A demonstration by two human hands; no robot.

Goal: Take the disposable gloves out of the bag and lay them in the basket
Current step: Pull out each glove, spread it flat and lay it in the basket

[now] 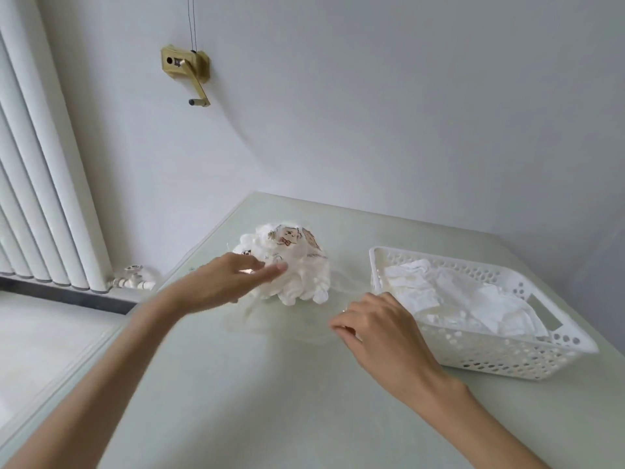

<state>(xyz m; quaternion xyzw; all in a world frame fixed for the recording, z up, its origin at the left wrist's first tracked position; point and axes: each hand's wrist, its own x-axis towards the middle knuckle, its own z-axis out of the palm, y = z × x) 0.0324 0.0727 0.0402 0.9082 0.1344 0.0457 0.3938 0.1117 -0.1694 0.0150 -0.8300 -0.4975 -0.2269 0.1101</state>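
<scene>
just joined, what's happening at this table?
A person is emptying a bag of disposable gloves into a white basket. The left hand is at the bag, fingers on the bunched plastic. The right hand pinches a thin clear glove beside the basket, which already holds several gloves.

Both forearms are bare, with no sleeves showing. The left hand [225,279] wears nothing. The right hand [375,328] carries a thin ring on one finger, on the side facing the basket [473,353].
</scene>
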